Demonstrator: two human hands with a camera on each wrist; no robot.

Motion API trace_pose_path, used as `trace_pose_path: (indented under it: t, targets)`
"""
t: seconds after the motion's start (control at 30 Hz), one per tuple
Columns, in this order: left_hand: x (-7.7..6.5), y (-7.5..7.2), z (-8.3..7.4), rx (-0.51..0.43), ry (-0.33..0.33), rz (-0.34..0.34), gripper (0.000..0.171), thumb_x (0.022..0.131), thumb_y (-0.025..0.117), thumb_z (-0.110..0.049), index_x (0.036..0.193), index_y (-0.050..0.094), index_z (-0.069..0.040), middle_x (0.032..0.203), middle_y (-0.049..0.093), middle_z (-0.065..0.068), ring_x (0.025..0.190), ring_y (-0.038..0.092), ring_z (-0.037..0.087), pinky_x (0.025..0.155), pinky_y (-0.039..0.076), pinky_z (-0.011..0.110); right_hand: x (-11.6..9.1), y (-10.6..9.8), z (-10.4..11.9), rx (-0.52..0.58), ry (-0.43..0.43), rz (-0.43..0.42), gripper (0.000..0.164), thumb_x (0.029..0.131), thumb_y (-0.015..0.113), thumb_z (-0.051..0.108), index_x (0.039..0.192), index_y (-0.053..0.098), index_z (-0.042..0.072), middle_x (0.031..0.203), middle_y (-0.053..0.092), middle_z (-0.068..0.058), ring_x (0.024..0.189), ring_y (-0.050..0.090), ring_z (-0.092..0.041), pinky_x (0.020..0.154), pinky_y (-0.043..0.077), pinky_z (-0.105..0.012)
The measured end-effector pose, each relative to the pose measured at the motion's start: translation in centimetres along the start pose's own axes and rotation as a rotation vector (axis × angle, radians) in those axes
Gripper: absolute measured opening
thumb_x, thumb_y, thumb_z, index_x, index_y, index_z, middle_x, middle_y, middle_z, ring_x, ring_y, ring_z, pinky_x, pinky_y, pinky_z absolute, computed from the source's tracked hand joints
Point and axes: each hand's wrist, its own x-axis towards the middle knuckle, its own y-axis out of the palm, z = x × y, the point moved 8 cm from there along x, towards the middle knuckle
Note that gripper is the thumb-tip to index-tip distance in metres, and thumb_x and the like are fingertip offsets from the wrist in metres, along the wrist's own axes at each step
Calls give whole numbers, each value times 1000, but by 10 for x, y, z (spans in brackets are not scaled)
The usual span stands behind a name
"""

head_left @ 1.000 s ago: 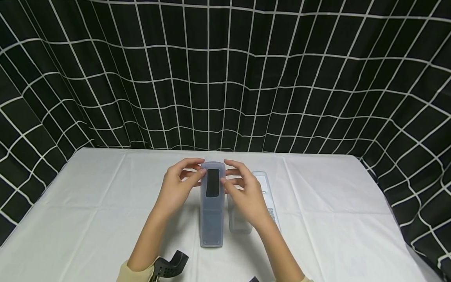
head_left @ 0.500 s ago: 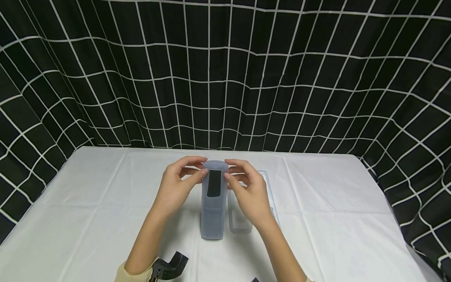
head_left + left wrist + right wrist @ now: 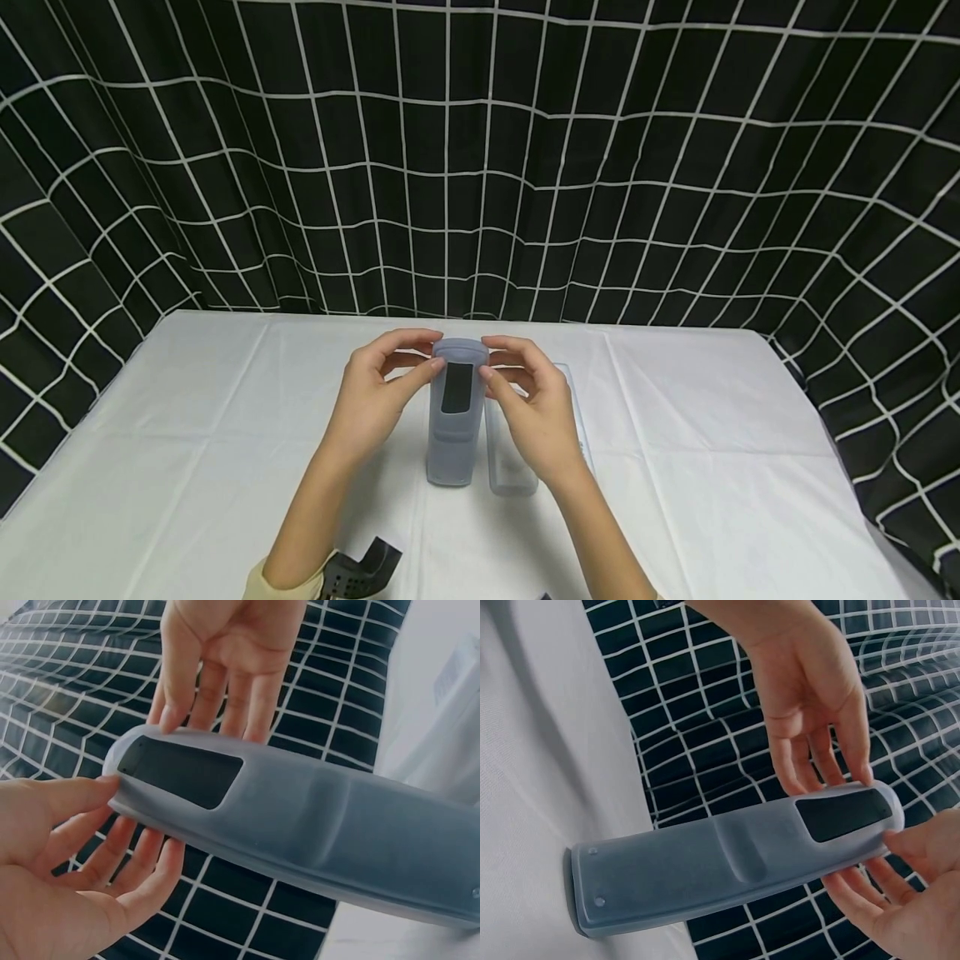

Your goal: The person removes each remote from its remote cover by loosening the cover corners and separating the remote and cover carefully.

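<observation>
A long blue-grey translucent remote control cover (image 3: 455,450), with a dark panel near its top, is held between both hands. It stands steeply, its lower end at the white cloth in the right wrist view. My left hand (image 3: 371,392) pinches its left edge near the top, thumb in front and fingers behind. At the right edge my right hand (image 3: 528,408) does the same, as the left wrist view shows the cover (image 3: 300,817) between the two hands. Just right of it lies a second, clear case (image 3: 512,467), partly hidden by my right hand.
A pale, flat remote-shaped object (image 3: 577,417) lies behind the right hand and is mostly covered by it. The table bears a white cloth (image 3: 697,400). A black curtain with white grid lines (image 3: 480,167) hangs behind the table's far edge.
The cover has tipped more upright: its lower end has moved away from me while its top stays near the same place. Both hands keep their hold, shifting very slightly.
</observation>
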Motion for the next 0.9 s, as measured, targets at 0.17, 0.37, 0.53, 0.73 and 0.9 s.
trace_pose_path:
  t: [0.17, 0.37, 0.53, 0.73, 0.9]
  targets:
    - [0, -2, 0, -1, 9, 21, 31, 97, 74, -4, 128, 72, -1, 126, 72, 13, 111, 69, 27, 98, 55, 38, 0, 0, 0, 10, 3, -6, 30, 100, 67, -5, 129, 66, -4, 117, 68, -23, 101, 72, -32, 86, 63, -30]
    - [2, -6, 2, -34, 21, 81, 31, 96, 75, -4, 126, 73, 0, 126, 72, 13, 107, 71, 23, 98, 56, 40, -1, 2, 0, 13, 8, 6, 30, 100, 68, -2, 130, 67, -3, 120, 68, -22, 102, 72, -27, 87, 63, -29]
    - [1, -7, 2, -53, 38, 116, 31, 95, 75, -3, 125, 73, 2, 123, 72, 16, 103, 71, 22, 95, 59, 35, -1, 2, 1, 8, 9, 19, 29, 100, 69, -1, 129, 69, -1, 120, 70, -19, 100, 72, -21, 87, 63, -30]
    - [1, -8, 1, -69, 54, 142, 30, 95, 75, -1, 124, 73, 3, 121, 72, 17, 101, 71, 18, 94, 60, 34, -2, 3, 2, 19, -9, 27, 25, 99, 69, -2, 124, 71, -3, 117, 71, -19, 97, 71, -13, 87, 63, -29]
    - [1, -10, 0, -59, 55, 150, 26, 95, 76, -3, 121, 75, 3, 119, 75, 15, 103, 71, 17, 94, 61, 36, -2, 4, 3, 23, -20, 35, 21, 98, 70, -2, 119, 72, -3, 114, 72, -19, 95, 71, -13, 87, 62, -30]
